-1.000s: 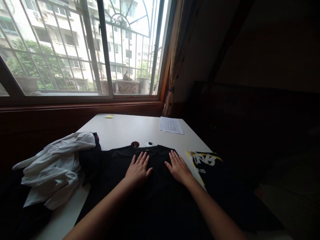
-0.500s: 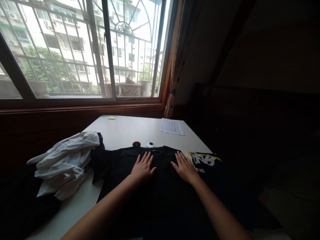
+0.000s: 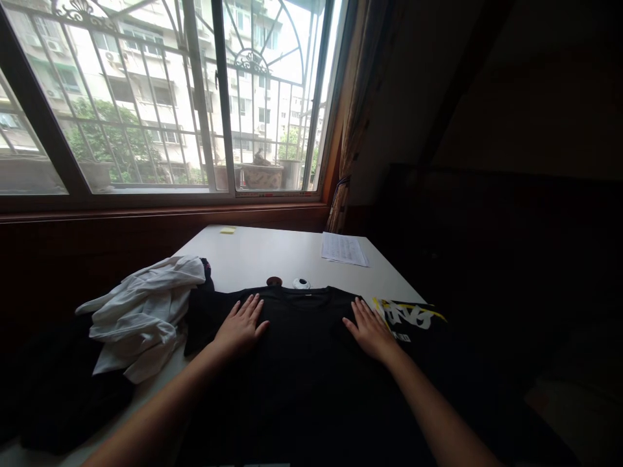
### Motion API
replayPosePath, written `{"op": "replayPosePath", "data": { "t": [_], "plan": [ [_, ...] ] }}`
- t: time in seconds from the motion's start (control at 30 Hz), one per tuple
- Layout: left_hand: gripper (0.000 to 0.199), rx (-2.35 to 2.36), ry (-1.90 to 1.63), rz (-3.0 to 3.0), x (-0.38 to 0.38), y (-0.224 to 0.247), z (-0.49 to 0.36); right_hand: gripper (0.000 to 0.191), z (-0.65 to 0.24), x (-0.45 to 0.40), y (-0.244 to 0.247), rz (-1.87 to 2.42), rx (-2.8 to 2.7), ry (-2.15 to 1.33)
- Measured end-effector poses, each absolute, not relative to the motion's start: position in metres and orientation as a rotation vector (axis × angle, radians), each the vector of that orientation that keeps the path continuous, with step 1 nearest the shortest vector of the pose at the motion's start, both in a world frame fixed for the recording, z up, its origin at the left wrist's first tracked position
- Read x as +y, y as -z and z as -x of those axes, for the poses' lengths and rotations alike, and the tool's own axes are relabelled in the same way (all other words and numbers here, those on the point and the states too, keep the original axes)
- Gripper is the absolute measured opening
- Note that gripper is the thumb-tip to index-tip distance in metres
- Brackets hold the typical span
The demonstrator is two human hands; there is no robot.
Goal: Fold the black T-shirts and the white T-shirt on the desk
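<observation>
A black T-shirt lies spread on the white table, its neckline toward the window. My left hand rests flat on the shirt's left shoulder area, fingers spread. On the right shoulder area lies my right hand, also flat with fingers apart. Just right of it is a dark cloth with white lettering and a yellow stripe. Beyond the neckline sit a brown round object and a white round object with a dark centre.
A crumpled white garment is heaped with dark cloth at the table's left. Printed papers and a yellow slip lie near the far edge. Behind stand a barred window and a tied curtain.
My left hand has slid left across the shirt, away from my right hand, which stays in place on the shirt. The whole view has shifted slightly.
</observation>
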State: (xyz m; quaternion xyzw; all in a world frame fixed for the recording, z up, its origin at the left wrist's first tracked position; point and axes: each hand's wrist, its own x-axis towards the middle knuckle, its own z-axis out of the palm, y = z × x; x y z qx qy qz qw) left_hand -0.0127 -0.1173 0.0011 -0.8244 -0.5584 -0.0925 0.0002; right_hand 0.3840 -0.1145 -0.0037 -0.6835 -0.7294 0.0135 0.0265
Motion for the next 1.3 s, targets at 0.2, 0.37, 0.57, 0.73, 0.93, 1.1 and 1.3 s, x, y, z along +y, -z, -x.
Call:
{"op": "replayPosePath", "data": {
  "t": [0.2,0.37,0.57,0.73,0.93,1.1,1.3],
  "plan": [
    [0.069,-1.756,0.241,2.591,-0.118,-0.004,0.008,0.079,-0.366,-0.116,-0.016,2.177,-2.244,-0.041],
    [0.067,-1.764,0.272,2.587,-0.117,-0.001,0.01,0.082,-0.307,-0.121,-0.032,1.892,-2.356,-0.118],
    [0.066,-1.732,0.295,2.582,-0.116,0.002,0.012,0.072,-0.248,-0.131,-0.026,1.578,-2.568,-0.204],
    [0.059,-1.679,0.343,2.579,-0.12,-0.002,0.017,0.062,-0.249,-0.131,-0.02,1.549,-2.565,-0.26],
    [0.046,-1.689,0.513,2.323,-0.123,-0.037,0.054,0.057,-0.253,-0.13,-0.018,1.514,-2.534,-0.248],
    [0.044,-1.918,0.505,1.956,-0.128,-0.071,0.095,0.055,-0.253,-0.131,-0.018,1.5,-2.51,-0.243],
    [0.048,-2.151,0.282,1.839,-0.13,-0.078,0.114,0.054,-0.254,-0.13,-0.016,1.481,-2.49,-0.24]
  ]
}}
